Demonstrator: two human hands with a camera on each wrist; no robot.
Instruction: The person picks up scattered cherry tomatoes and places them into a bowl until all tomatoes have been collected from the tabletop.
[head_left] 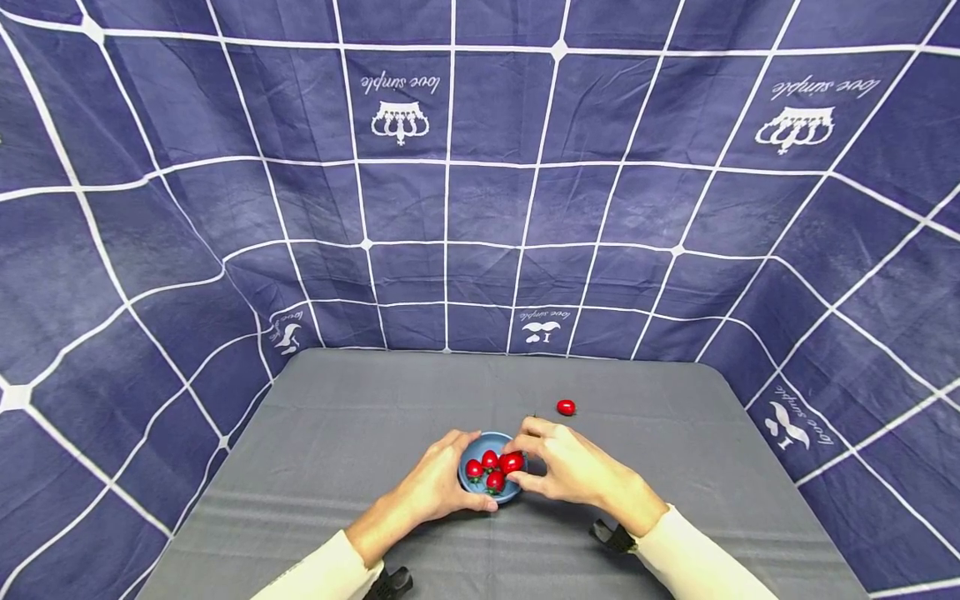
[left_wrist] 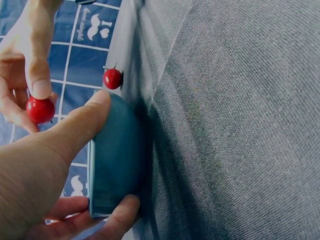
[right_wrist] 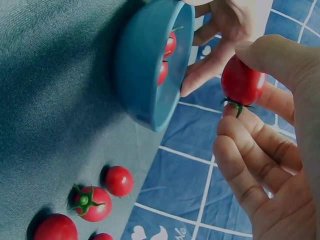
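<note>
My left hand holds the blue bowl on the grey cloth, thumb on one side and fingers round the other. My right hand pinches a red cherry tomato between thumb and fingers, its green stem end pointing toward the fingers. In the head view this tomato overlaps the right side of the bowl; the right wrist view shows it outside, past the rim. Several cherry tomatoes, one of them a stemmed tomato, lie in the bowl.
A loose cherry tomato lies on the grey cloth beyond my right hand. The right wrist view shows several loose ones, including a green-stemmed tomato. Blue white-lined curtains stand at the back and sides.
</note>
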